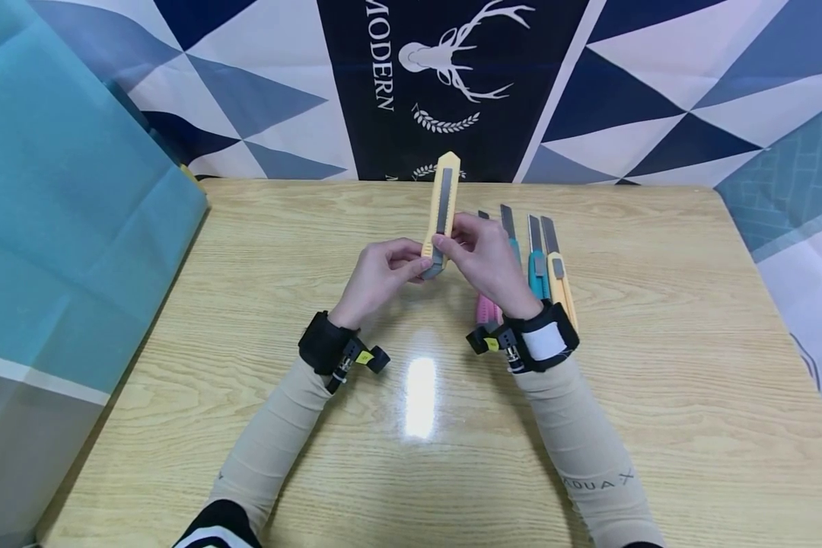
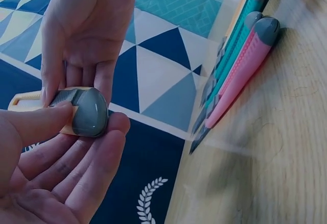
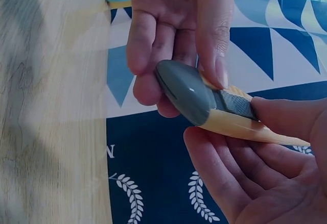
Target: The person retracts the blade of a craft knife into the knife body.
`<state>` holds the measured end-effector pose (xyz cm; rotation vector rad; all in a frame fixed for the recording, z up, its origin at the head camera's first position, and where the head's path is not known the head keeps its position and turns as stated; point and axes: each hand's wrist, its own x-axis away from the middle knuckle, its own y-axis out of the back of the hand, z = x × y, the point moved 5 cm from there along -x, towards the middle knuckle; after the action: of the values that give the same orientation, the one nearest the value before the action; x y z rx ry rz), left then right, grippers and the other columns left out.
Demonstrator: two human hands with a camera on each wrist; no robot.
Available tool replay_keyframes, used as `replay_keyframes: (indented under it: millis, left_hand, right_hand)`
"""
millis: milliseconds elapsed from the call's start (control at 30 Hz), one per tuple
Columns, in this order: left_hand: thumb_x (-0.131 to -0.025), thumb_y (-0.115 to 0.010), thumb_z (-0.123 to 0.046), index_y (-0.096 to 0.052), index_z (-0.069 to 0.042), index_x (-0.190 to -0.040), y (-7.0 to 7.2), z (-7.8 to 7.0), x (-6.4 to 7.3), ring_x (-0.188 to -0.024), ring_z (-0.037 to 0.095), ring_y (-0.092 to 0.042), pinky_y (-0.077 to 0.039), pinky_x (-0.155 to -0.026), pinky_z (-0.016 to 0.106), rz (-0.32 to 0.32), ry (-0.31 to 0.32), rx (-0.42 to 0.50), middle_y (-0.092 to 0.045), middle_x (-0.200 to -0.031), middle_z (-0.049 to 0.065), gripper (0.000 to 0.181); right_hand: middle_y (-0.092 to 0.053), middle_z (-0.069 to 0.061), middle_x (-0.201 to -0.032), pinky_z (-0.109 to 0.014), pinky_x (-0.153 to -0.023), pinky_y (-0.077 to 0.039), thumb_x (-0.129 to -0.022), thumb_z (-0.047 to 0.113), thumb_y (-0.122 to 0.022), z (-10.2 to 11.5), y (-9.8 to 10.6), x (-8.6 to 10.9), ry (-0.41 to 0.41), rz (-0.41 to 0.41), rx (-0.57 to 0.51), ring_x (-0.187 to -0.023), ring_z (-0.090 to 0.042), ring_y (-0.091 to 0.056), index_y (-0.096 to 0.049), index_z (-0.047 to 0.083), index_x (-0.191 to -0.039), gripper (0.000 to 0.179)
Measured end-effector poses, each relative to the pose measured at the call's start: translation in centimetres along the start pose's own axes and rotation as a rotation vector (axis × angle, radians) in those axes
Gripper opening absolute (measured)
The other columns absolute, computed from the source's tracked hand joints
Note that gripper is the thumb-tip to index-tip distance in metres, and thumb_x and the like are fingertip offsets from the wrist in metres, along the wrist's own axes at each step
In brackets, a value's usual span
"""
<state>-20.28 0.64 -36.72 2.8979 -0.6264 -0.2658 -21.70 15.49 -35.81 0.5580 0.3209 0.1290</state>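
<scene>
A yellow utility knife (image 1: 442,209) with a grey end cap (image 3: 185,92) is held up over the far part of the table, pointed end away from me. No blade sticks out past its tip. My left hand (image 1: 377,275) pinches it near the capped end, thumb on top and fingers beneath. From the right side, my right hand (image 1: 488,260) grips the body just above that, its thumb by the grey slider (image 3: 236,104). In the left wrist view the cap (image 2: 92,113) faces the camera between both hands.
To the right lie several more knives with blades out: a pink one (image 2: 244,71) partly behind my right wrist in the head view, teal ones (image 1: 537,272) and a yellow one (image 1: 559,283). A patterned cloth (image 1: 260,84) borders the wooden table (image 1: 260,243) at the back.
</scene>
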Motion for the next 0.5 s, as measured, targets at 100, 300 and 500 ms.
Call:
replay_keyframes:
  millis: [100,300,500]
  left_hand:
    - [-0.089,-0.060,-0.003,-0.062,0.008,-0.104,0.2,-0.1,0.0,-0.081,0.024,-0.065,-0.057,-0.075,0.044,-0.001,0.010,-0.034,-0.066,-0.096,0.022,0.018]
    - [-0.090,-0.061,-0.006,-0.064,0.005,-0.105,0.8,-0.4,0.1,-0.081,0.020,-0.064,-0.058,-0.074,0.037,-0.024,0.012,-0.095,-0.066,-0.098,0.019,0.018]
    - [-0.089,-0.063,-0.007,-0.064,0.004,-0.105,1.4,-0.7,0.2,-0.083,0.018,-0.063,-0.056,-0.074,0.039,-0.094,-0.008,-0.114,-0.066,-0.099,0.018,0.020]
  right_hand:
    - [-0.065,-0.007,-0.085,-0.036,-0.071,-0.055,-0.090,0.014,-0.062,0.1,0.1,0.1,0.014,-0.003,-0.021,-0.074,-0.011,-0.059,-0.066,0.003,-0.101,0.016]
    - [-0.066,-0.009,-0.088,-0.028,-0.064,-0.052,-0.092,0.017,-0.060,0.2,0.1,0.2,0.015,-0.012,-0.069,-0.073,-0.015,-0.059,-0.068,0.003,-0.100,0.018]
    - [-0.063,-0.010,-0.081,-0.023,-0.055,-0.046,-0.091,0.017,-0.062,0.2,-0.1,0.3,0.003,0.012,-0.105,-0.067,-0.017,-0.059,-0.068,0.003,-0.096,0.016]
